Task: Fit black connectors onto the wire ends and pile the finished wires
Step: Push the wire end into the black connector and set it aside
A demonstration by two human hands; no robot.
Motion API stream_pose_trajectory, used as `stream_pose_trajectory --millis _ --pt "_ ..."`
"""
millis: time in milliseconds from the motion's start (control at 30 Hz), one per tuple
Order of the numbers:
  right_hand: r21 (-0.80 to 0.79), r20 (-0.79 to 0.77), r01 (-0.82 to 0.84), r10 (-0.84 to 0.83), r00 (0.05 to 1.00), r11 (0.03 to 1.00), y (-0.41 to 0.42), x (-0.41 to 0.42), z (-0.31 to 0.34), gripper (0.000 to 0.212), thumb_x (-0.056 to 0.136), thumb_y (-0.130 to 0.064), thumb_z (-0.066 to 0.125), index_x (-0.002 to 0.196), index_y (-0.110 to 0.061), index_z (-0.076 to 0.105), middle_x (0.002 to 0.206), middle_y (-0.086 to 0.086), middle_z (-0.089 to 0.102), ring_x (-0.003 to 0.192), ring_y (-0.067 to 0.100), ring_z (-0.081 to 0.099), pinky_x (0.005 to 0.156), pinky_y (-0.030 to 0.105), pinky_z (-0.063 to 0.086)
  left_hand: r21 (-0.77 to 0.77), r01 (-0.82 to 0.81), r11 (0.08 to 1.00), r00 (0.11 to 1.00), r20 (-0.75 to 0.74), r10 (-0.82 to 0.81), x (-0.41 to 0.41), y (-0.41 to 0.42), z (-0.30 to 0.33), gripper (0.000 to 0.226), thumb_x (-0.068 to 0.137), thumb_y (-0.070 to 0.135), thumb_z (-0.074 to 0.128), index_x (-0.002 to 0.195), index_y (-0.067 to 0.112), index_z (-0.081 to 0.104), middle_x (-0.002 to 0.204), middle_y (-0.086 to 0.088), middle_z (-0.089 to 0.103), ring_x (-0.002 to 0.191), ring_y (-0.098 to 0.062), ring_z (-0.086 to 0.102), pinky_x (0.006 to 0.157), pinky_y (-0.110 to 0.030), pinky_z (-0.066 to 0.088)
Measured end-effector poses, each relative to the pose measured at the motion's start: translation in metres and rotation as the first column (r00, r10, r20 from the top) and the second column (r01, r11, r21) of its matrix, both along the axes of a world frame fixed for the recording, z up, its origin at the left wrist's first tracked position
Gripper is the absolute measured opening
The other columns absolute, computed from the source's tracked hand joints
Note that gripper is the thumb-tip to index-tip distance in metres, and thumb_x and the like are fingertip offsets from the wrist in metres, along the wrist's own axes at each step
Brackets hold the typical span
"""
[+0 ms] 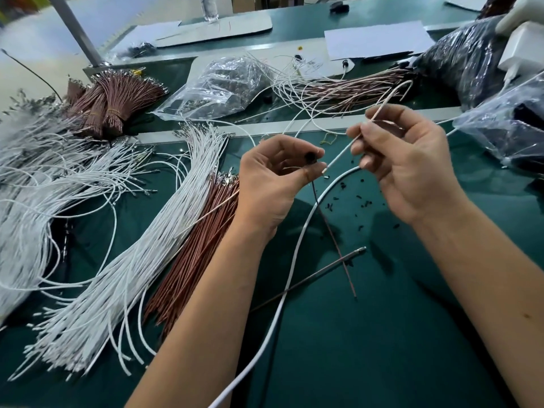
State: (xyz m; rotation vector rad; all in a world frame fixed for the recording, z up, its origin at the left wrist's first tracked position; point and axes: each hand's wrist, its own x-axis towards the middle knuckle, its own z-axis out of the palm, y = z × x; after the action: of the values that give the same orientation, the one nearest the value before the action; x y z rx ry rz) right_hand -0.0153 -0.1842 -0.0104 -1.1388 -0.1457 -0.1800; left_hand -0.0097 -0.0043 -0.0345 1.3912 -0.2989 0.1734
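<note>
The green bench (382, 334) lay covered with stock: a broad fan of white wires (132, 260) on the left, a brown bundle (194, 254) just beside it, and clear bags (223, 83) further back. Above the bench's middle the two hands met. The right hand (412, 166) pinched a pale wire (344, 151) between thumb and forefinger a little way back from its tip, its other fingers loosely curled; the wire's bare metal end pointed down-left and sat just at the left fingertips. The left hand (273, 178) pinched a small black connector (309, 156) between thumb and forefinger, with a thin dark wire (329, 231) hanging below it (whether that one was already seated could not be told). Loose black connectors (359, 198) speckled the mat under the hands. To fit well, the tip probably needed lining up straight with the connector's opening, gripped close to the end so it would not buckle, then pushed home squarely
</note>
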Motion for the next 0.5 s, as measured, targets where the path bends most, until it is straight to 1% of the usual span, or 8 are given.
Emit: stream_pose_trajectory --millis 100,200,267,333,367,433,500 --pt "0.004 0.074 0.03 -0.03 0.997 1.0 -0.003 -0.001 0.003 0.009 0.098 0.001 0.061 0.101 -0.007 0.062 0.087 0.008 0.076 0.069 0.015 0.068 0.053 0.018 0.05 0.008 0.043 0.999 0.998 -0.05 -0.042 0.001 0.0 -0.001 0.027 0.076 -0.011 0.079 0.096 0.005 0.074 0.091 -0.009 0.078 0.087 -0.018 0.074 0.082 -0.026 0.057" --pt "-0.03 0.117 0.103 -0.099 0.988 0.994 -0.006 -0.001 0.004 0.007 0.098 -0.002 0.064 0.102 -0.008 0.062 0.088 0.009 0.075 0.07 0.016 0.07 0.052 0.018 0.05 0.004 0.128 0.992 0.987 -0.101 -0.127 0.0 -0.001 -0.001 0.029 0.082 -0.011 0.074 0.109 0.0 0.073 0.095 -0.013 0.078 0.09 -0.016 0.074 0.082 -0.021 0.055" --pt "-0.053 0.134 0.145 -0.137 0.982 0.988 -0.008 0.0 0.004 0.007 0.098 -0.004 0.066 0.102 -0.008 0.062 0.089 0.009 0.075 0.07 0.016 0.071 0.051 0.019 0.05 -0.003 0.182 0.983 0.972 -0.15 -0.18 -0.001 -0.001 0.0 0.029 0.087 -0.007 0.071 0.115 0.0 0.071 0.098 -0.014 0.078 0.084 -0.013 0.072 0.08 -0.021 0.054" --pt "-0.058 0.131 0.167 -0.158 0.979 0.984 -0.009 0.001 0.003 0.006 0.098 -0.005 0.067 0.101 -0.008 0.063 0.089 0.008 0.076 0.07 0.016 0.071 0.051 0.019 0.049 -0.014 0.228 0.974 0.951 -0.214 -0.225 -0.002 -0.002 0.002 0.026 0.09 0.0 0.07 0.116 0.006 0.07 0.099 -0.014 0.078 0.076 -0.013 0.066 0.075 -0.021 0.053" --pt "-0.058 0.125 0.174 -0.166 0.978 0.983 -0.01 0.001 0.003 0.006 0.098 -0.005 0.067 0.101 -0.008 0.063 0.088 0.007 0.076 0.07 0.016 0.071 0.051 0.019 0.049 -0.044 0.249 0.968 0.936 -0.247 -0.252 -0.003 -0.002 0.003 0.025 0.09 0.004 0.071 0.114 0.007 0.069 0.099 -0.015 0.077 0.073 -0.013 0.064 0.072 -0.021 0.052" --pt "-0.049 0.11 0.18 -0.173 0.979 0.983 -0.011 0.001 0.003 0.005 0.098 -0.005 0.066 0.1 -0.008 0.063 0.087 0.006 0.076 0.07 0.015 0.071 0.051 0.018 0.049 -0.129 0.275 0.953 0.905 -0.301 -0.301 -0.004 -0.001 0.006 0.026 0.085 0.011 0.073 0.109 0.006 0.063 0.1 -0.018 0.076 0.07 -0.014 0.062 0.066 -0.019 0.051" --pt "-0.029 0.093 0.17 -0.166 0.982 0.985 -0.012 0.002 0.003 0.005 0.099 -0.004 0.065 0.098 -0.009 0.063 0.085 0.004 0.076 0.069 0.014 0.071 0.052 0.018 0.048 -0.181 0.301 0.936 0.874 -0.341 -0.346 -0.005 0.001 0.007 0.027 0.08 0.014 0.074 0.103 0.007 0.061 0.1 -0.02 0.076 0.068 -0.015 0.061 0.063 -0.019 0.05"
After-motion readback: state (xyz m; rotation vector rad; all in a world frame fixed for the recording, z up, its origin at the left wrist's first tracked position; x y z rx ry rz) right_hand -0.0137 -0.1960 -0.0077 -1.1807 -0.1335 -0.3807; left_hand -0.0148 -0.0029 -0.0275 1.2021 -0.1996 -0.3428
